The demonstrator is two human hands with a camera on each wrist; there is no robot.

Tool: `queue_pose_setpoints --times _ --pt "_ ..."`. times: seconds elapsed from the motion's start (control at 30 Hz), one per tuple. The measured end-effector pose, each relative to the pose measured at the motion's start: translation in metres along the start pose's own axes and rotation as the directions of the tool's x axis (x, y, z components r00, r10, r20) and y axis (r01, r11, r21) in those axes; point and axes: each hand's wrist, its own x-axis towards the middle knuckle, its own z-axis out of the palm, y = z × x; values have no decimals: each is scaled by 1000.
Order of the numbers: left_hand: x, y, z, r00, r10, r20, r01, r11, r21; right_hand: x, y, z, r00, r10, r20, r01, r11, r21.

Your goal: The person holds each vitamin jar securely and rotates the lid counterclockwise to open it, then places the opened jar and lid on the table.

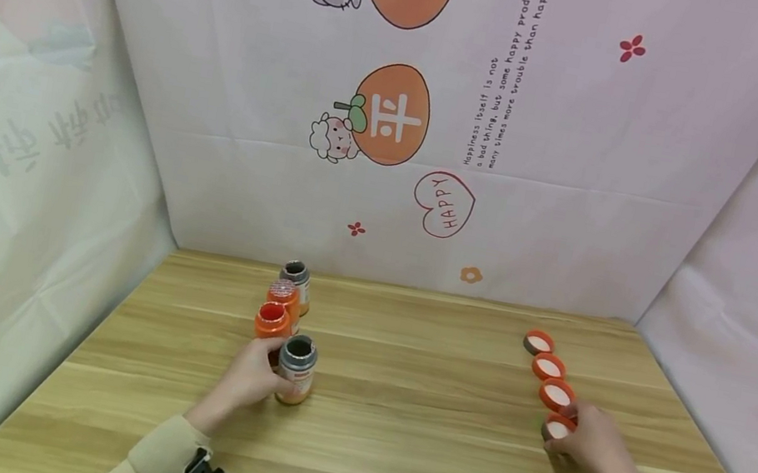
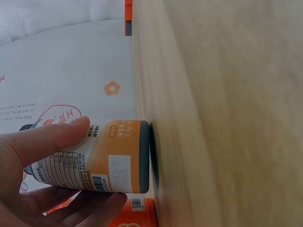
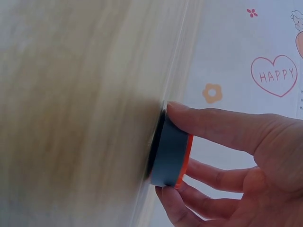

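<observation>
My left hand (image 1: 250, 375) grips a grey open-mouthed bottle (image 1: 297, 372) with an orange and white label, thumb on one side and fingers round the other. In the left wrist view the bottle's (image 2: 118, 151) base is right at the wooden tabletop. My right hand (image 1: 592, 440) pinches the nearest cap (image 1: 558, 429) of a slanting row between thumb and fingers. That cap (image 3: 169, 153) has a grey side and an orange rim in the right wrist view. From the head view its white inside faces up.
Beside the left hand stand an open orange bottle (image 1: 272, 321), an orange bottle with a silvery speckled top (image 1: 283, 293) and a grey open bottle (image 1: 296, 281) at the back. More upturned caps (image 1: 556, 395) lie beyond the right hand. Printed white cloth (image 1: 550, 174) walls the table (image 1: 409, 411).
</observation>
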Motion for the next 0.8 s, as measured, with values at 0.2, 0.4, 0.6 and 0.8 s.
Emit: queue_pose_setpoints --times 0.2,0.4,0.6,0.8 --pt "-1 -4 -5 1000 -8 -11 9 1000 26 0 5 -1 1000 16 -5 -16 1000 6" --pt "-3 -5 -10 1000 -23 -17 24 999 46 -1 11 -1 999 36 -2 -36 999 32" --pt "-6 -6 -16 998 -53 -19 54 997 64 0 11 -3 998 57 1 -57 998 33" --pt "-9 -8 -23 996 -80 -26 82 992 96 0 10 -4 997 70 9 -71 997 31"
